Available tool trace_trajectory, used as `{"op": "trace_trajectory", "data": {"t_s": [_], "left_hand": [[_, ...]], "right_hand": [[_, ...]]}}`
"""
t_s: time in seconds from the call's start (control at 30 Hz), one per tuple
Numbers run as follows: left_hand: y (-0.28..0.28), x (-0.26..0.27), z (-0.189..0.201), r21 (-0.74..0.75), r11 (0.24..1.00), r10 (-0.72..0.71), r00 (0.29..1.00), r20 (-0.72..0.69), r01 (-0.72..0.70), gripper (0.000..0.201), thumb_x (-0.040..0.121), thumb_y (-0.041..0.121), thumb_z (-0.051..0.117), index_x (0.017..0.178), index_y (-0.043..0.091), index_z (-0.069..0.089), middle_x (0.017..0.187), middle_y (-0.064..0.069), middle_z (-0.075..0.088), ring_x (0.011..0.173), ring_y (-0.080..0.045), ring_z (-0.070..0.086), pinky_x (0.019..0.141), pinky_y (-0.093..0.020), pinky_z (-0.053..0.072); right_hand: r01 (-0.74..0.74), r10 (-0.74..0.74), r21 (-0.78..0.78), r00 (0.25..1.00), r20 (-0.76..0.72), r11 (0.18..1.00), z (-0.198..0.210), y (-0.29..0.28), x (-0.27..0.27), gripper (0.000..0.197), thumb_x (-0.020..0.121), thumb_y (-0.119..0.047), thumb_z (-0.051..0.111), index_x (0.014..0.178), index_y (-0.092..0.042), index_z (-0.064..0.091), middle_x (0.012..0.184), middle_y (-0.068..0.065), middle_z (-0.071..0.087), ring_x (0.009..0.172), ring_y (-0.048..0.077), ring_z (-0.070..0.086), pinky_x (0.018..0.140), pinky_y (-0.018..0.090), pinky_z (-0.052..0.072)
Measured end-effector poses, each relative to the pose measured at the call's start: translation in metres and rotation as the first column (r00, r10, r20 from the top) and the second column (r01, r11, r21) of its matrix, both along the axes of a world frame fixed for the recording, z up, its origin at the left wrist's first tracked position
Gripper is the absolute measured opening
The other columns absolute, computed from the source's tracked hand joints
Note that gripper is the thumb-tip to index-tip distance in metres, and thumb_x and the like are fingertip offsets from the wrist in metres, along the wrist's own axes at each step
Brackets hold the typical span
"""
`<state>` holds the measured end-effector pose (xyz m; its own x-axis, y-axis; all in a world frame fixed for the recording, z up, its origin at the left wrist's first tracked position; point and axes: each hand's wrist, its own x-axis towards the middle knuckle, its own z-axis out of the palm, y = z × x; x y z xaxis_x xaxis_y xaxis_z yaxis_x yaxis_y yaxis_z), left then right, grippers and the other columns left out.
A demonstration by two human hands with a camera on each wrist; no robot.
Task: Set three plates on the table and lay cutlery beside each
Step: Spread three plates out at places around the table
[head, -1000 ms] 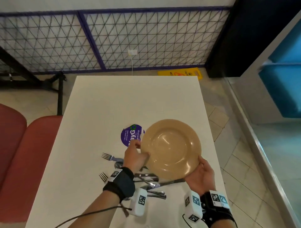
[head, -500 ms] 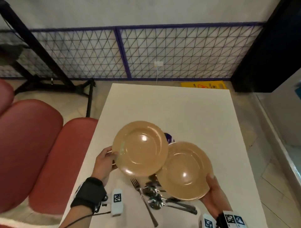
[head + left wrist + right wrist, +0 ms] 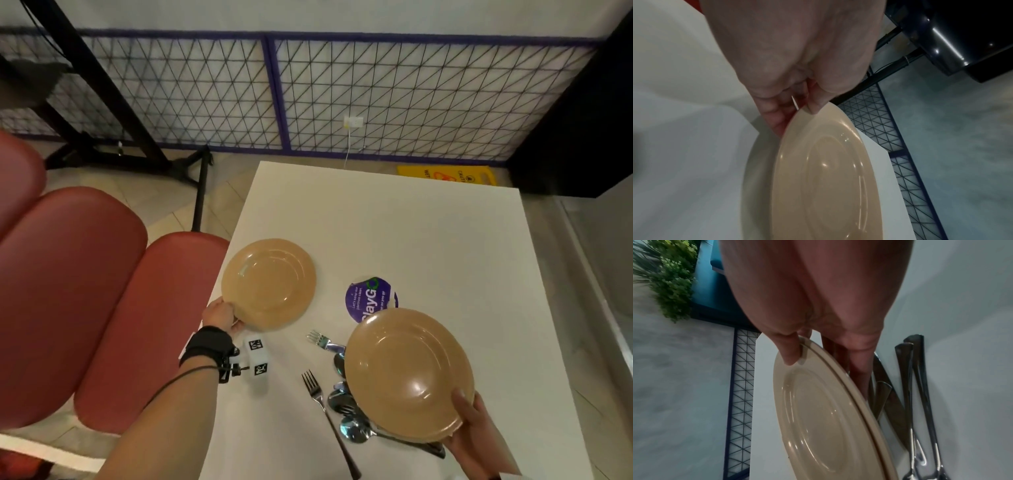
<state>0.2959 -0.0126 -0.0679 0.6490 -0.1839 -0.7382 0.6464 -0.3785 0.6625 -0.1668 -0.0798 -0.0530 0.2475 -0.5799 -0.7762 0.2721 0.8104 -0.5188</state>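
Note:
My left hand pinches the near rim of a tan plate, thumb on top and fingers beneath. That plate sits low at the left edge of the white table. In the left wrist view the left hand has its fingers under the plate, whose near rim is lifted off the table. My right hand grips a second tan plate above a pile of forks and spoons. The right wrist view shows two stacked rims in the right hand and cutlery below.
Red padded seats press against the table's left side. A round purple sticker lies mid-table, partly under the right-hand plate. Beyond the far edge are a mesh fence, a yellow caution sign and a black stand.
My left hand took the top plate off the stack, carried it left and lowered it toward the table's left edge. My right hand kept the remaining plates over the cutlery.

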Motion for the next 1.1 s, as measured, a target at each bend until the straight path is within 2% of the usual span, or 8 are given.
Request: {"op": "trace_trajectory", "data": {"t_s": [0.2,0.3,0.43,0.53,0.63,0.73,0.87,1.1], "left_hand": [[0.01,0.008,-0.017,0.047,0.995,0.086,0.996,0.001,-0.086,0.023,0.092,0.0,0.048,0.108,0.01,0.062,0.102,-0.013,0.062,0.089,-0.027,0.061,0.059,-0.032,0.056],[0.026,-0.014,-0.014,0.19,0.982,-0.043,0.992,0.123,0.019,0.042,0.089,0.014,0.055,0.126,-0.004,0.053,0.092,-0.017,0.059,0.073,-0.03,0.054,0.042,-0.022,0.05],[0.027,-0.104,0.018,0.078,0.911,-0.41,0.906,0.1,0.404,0.024,0.095,0.024,0.059,0.117,0.013,0.06,0.09,-0.009,0.066,0.079,-0.027,0.06,0.073,-0.04,0.053],[0.01,-0.158,0.035,-0.029,0.785,-0.613,0.783,0.103,0.618,0.017,0.094,0.025,0.063,0.111,0.025,0.064,0.104,-0.004,0.068,0.08,-0.022,0.067,0.073,-0.037,0.058],[-0.01,-0.174,0.037,0.045,0.768,-0.636,0.752,0.172,0.639,0.017,0.092,0.012,0.063,0.104,0.024,0.066,0.104,-0.005,0.067,0.079,-0.021,0.068,0.066,-0.03,0.057],[-0.03,-0.18,0.045,-0.012,0.754,-0.652,0.751,0.101,0.657,0.022,0.09,0.011,0.066,0.11,0.018,0.063,0.108,-0.009,0.068,0.094,-0.025,0.069,0.07,-0.034,0.058],[-0.066,-0.184,0.067,-0.051,0.713,-0.691,0.713,0.117,0.7,0.017,0.093,0.007,0.062,0.108,0.014,0.067,0.099,-0.009,0.076,0.092,-0.03,0.072,0.075,-0.041,0.061],[-0.171,-0.149,0.077,-0.129,0.812,-0.559,0.822,0.113,0.57,0.025,0.095,0.002,0.056,0.119,0.007,0.059,0.111,-0.013,0.07,0.096,-0.029,0.067,0.078,-0.039,0.057]], "right_hand": [[0.01,-0.01,-0.005,0.999,0.036,1.0,0.008,0.002,0.012,0.035,0.097,-0.018,0.049,0.13,-0.028,0.052,0.133,0.015,0.059,0.118,0.042,0.058,0.086,0.063,0.052],[0.012,-0.012,-0.008,0.998,0.068,1.0,0.015,0.001,0.019,0.033,0.098,-0.016,0.049,0.127,-0.027,0.054,0.129,0.016,0.062,0.113,0.04,0.062,0.078,0.055,0.057],[0.018,-0.017,-0.006,0.993,0.113,1.0,0.019,-0.002,0.027,0.03,0.097,-0.014,0.05,0.124,-0.026,0.056,0.127,0.018,0.063,0.111,0.042,0.063,0.083,0.061,0.054],[0.01,-0.009,-0.007,0.992,0.124,1.0,0.019,-0.007,0.03,0.03,0.096,-0.015,0.053,0.124,-0.026,0.056,0.128,0.018,0.062,0.114,0.044,0.061,0.087,0.068,0.049],[0.03,-0.027,-0.022,0.992,0.119,0.999,0.022,-0.014,0.027,0.033,0.094,-0.017,0.056,0.126,-0.025,0.054,0.128,0.016,0.063,0.114,0.041,0.061,0.087,0.064,0.051],[0.04,-0.033,-0.054,0.993,0.113,0.998,0.026,-0.025,0.018,0.037,0.093,-0.021,0.058,0.129,-0.023,0.052,0.126,0.014,0.064,0.11,0.036,0.065,0.085,0.055,0.055],[0.026,-0.018,-0.09,0.996,0.082,0.996,0.027,-0.044,0.007,0.035,0.092,-0.026,0.06,0.127,-0.026,0.054,0.125,0.012,0.066,0.112,0.036,0.064,0.087,0.056,0.054],[0.108,-0.106,-0.097,0.994,0.023,0.989,0.015,-0.083,-0.031,0.036,0.087,-0.029,0.062,0.122,-0.025,0.057,0.123,0.013,0.066,0.11,0.036,0.065,0.086,0.057,0.054]]}}
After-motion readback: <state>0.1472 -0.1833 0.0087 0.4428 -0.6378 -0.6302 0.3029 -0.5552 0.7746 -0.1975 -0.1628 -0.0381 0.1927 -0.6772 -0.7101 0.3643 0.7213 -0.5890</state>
